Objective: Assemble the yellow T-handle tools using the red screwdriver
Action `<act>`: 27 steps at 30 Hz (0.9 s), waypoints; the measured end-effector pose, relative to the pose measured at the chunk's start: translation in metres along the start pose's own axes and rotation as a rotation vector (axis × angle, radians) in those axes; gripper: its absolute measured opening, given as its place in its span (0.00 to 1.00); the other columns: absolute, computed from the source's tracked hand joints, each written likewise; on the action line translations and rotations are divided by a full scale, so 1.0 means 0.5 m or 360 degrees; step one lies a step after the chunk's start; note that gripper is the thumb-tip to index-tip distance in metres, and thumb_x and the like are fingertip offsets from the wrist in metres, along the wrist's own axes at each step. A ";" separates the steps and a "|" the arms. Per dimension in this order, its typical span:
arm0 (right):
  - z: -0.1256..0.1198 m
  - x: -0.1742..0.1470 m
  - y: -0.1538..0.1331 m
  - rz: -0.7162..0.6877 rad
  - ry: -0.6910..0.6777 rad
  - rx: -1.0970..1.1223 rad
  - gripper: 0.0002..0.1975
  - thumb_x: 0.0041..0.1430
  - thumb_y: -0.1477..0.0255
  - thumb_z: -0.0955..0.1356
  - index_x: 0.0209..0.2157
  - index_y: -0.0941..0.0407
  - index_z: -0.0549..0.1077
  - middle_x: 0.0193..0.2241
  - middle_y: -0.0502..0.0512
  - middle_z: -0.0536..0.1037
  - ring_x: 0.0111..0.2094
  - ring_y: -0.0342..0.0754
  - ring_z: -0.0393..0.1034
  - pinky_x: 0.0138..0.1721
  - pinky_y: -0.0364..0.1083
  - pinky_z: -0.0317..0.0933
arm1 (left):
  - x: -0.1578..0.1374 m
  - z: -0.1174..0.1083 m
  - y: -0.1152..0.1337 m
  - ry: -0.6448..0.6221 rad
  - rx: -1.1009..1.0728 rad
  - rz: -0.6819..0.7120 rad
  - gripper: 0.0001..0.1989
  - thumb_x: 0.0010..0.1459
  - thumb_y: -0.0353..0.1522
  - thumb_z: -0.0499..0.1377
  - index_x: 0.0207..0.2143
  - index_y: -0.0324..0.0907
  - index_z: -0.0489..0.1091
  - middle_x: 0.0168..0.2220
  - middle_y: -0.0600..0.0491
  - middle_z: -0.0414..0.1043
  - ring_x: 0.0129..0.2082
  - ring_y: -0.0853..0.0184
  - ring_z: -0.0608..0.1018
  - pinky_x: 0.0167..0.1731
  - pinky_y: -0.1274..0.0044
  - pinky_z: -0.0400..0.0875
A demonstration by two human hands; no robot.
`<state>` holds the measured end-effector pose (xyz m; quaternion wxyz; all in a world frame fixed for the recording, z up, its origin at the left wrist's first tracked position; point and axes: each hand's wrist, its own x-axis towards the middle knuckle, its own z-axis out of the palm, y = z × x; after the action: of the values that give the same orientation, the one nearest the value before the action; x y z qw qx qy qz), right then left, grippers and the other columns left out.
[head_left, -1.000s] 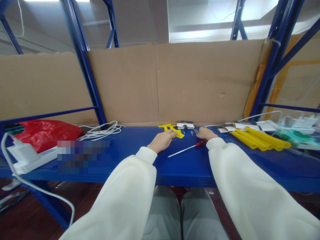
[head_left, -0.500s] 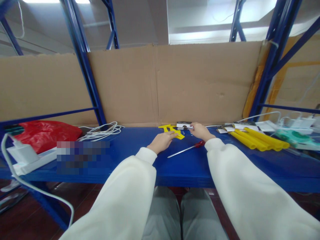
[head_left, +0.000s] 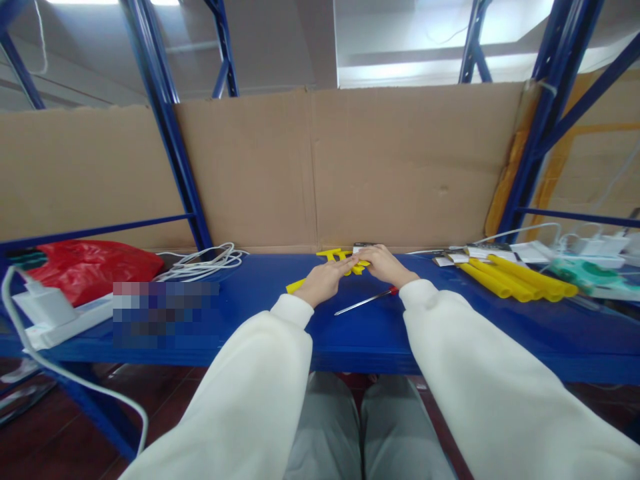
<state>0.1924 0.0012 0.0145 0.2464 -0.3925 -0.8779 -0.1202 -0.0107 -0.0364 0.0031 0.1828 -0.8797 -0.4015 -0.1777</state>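
Brown cardboard [head_left: 410, 167] stands as a backing wall between blue metal posts [head_left: 175, 140], and bright light shows above it. Before it runs a blue counter [head_left: 370, 347]. Near the middle of the counter's far half, the left hand [head_left: 318, 281] and the right hand [head_left: 384, 267] meet over yellow parts. One yellow end [head_left: 295, 286] juts out beside the left hand; a yellow T-shaped part [head_left: 329, 254] lies just beyond its fingers, and more yellow [head_left: 361, 268] shows beneath where the fingers come together. Both sets of fingers are kept narrow and close to each other, but what they grip, and how firmly, is hidden. Nearer the person, a screwdriver [head_left: 363, 303] lies slantwise, its red handle partly behind the right cuff. To the right, yellow tubes [head_left: 520, 280] lie side by side near white cards [head_left: 493, 253]. At the left sit coiled white cable [head_left: 213, 264], a red bag [head_left: 100, 267] and a white charger [head_left: 47, 312].
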 end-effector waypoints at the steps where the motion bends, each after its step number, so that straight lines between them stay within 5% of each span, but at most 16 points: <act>1: -0.004 -0.001 -0.001 0.0044 -0.0002 0.0023 0.19 0.60 0.81 0.62 0.46 0.54 0.78 0.50 0.60 0.79 0.55 0.52 0.69 0.57 0.52 0.55 | 0.001 0.000 0.000 0.0019 -0.0031 -0.0007 0.30 0.63 0.22 0.48 0.66 0.48 0.58 0.64 0.51 0.63 0.60 0.66 0.71 0.59 0.72 0.65; 5: -0.010 0.001 -0.006 0.0355 0.0041 0.0145 0.13 0.65 0.74 0.62 0.44 0.56 0.77 0.45 0.60 0.81 0.48 0.51 0.72 0.51 0.47 0.59 | 0.004 -0.006 0.002 0.0050 -0.0123 -0.0149 0.27 0.63 0.23 0.48 0.63 0.43 0.62 0.63 0.47 0.65 0.62 0.65 0.69 0.61 0.71 0.63; 10: 0.010 0.021 -0.004 0.0953 0.0359 0.0668 0.11 0.64 0.73 0.63 0.44 0.59 0.73 0.38 0.58 0.81 0.37 0.47 0.74 0.39 0.42 0.64 | 0.002 -0.021 -0.008 0.0053 -0.0108 -0.0615 0.25 0.62 0.23 0.50 0.60 0.47 0.66 0.59 0.47 0.70 0.58 0.62 0.73 0.56 0.71 0.68; 15: 0.028 0.040 -0.008 0.1497 0.0164 0.1062 0.12 0.58 0.77 0.66 0.45 0.62 0.72 0.23 0.50 0.76 0.20 0.41 0.64 0.22 0.39 0.56 | -0.006 -0.020 -0.030 -0.0127 -0.0040 -0.1068 0.21 0.63 0.27 0.51 0.57 0.44 0.69 0.52 0.42 0.75 0.50 0.57 0.79 0.48 0.71 0.73; 20: 0.048 0.056 -0.007 0.1498 0.0073 0.0810 0.05 0.52 0.81 0.67 0.31 0.62 0.75 0.18 0.49 0.71 0.19 0.41 0.61 0.22 0.40 0.55 | -0.011 -0.013 -0.041 -0.0229 -0.0048 -0.1193 0.19 0.61 0.26 0.51 0.53 0.42 0.71 0.52 0.40 0.74 0.50 0.56 0.79 0.46 0.70 0.74; 27: 0.074 0.072 0.001 0.1486 -0.0022 0.0627 0.11 0.51 0.79 0.67 0.37 0.64 0.77 0.29 0.61 0.80 0.26 0.47 0.72 0.26 0.42 0.61 | -0.009 -0.008 -0.039 -0.0224 -0.0025 -0.1219 0.21 0.58 0.24 0.52 0.53 0.43 0.71 0.52 0.42 0.75 0.52 0.58 0.77 0.48 0.72 0.72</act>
<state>0.1597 0.0394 0.0020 0.3373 -0.6901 -0.6164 0.1733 -0.0289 -0.0292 0.0078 0.0683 -0.6774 -0.7111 -0.1753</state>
